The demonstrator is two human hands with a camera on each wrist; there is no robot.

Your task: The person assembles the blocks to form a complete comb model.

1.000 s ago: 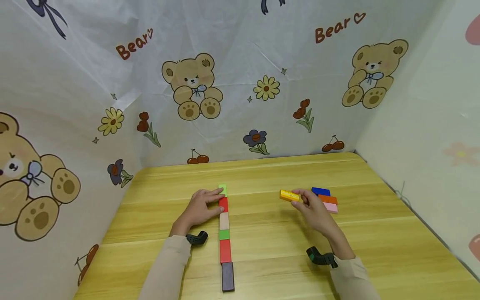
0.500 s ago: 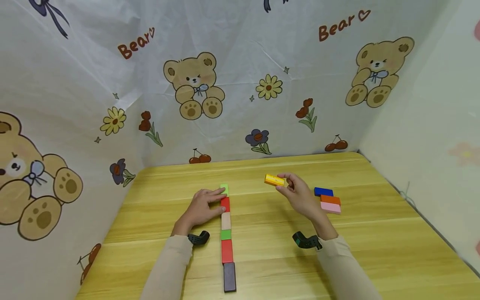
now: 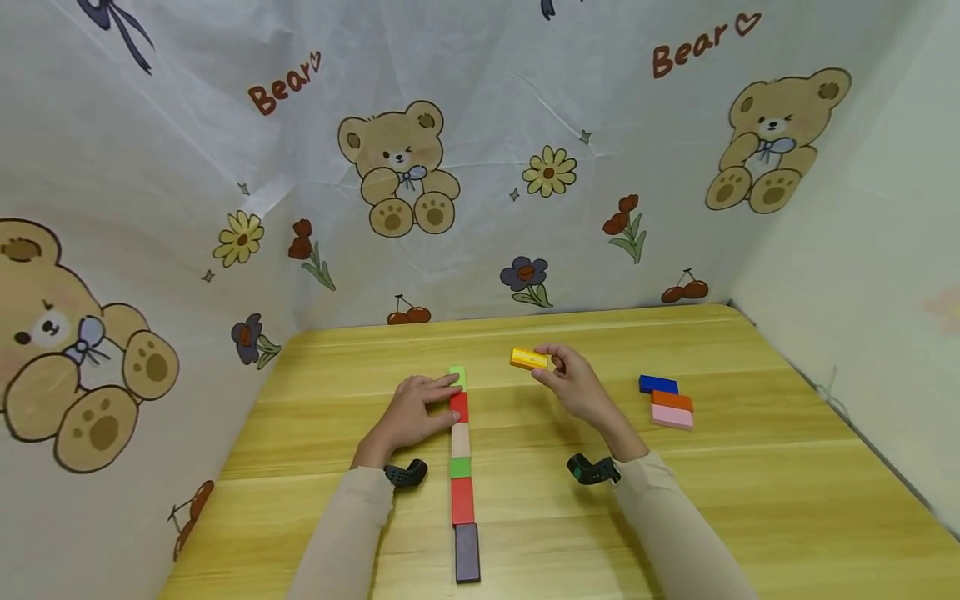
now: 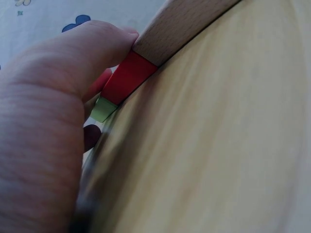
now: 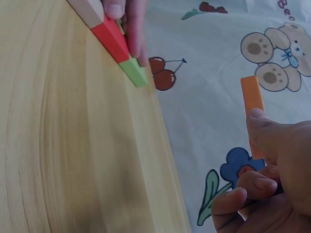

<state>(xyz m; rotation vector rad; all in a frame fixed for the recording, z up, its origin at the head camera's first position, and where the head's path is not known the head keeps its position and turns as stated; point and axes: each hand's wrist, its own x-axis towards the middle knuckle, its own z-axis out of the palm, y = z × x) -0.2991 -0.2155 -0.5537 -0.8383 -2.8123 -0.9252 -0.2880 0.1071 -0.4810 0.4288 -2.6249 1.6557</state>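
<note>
Creased bear-print cloth (image 3: 480, 242) hangs behind a wood-grain table (image 3: 330, 358). Along it runs a row of blocks (image 3: 461, 468), the left hand (image 3: 414, 412) touching its far end with loosely extended fingers. The right hand (image 3: 577, 385) pinches a yellow block (image 3: 528, 359) above the table, near that end; three blocks (image 3: 672, 402) cluster rightward.
</note>
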